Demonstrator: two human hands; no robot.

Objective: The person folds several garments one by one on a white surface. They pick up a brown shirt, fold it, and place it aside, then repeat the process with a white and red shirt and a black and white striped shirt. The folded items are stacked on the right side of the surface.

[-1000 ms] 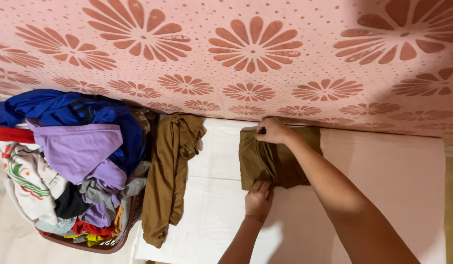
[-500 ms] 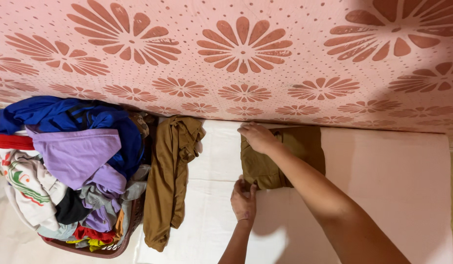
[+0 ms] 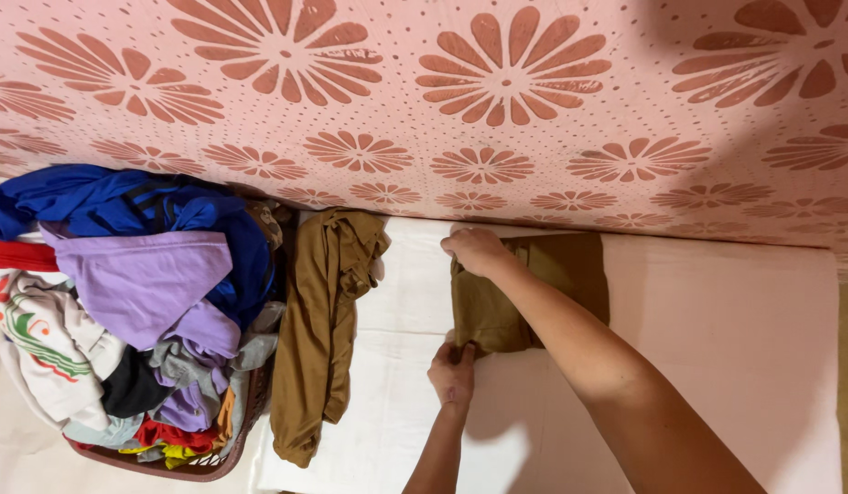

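Basket (image 3: 224,465) far left, heaped with mixed unfolded clothes. Beside it, brown garment (image 3: 325,320) lies loose, unfolded, on white sheet (image 3: 396,302). Centre: olive garment (image 3: 506,306) on sheet, partly folded. Left hand (image 3: 453,373) pinches its near corner; right hand (image 3: 477,251) grips far corner, fingers closed.

No packages, labels, signs or screens in view, only laundry
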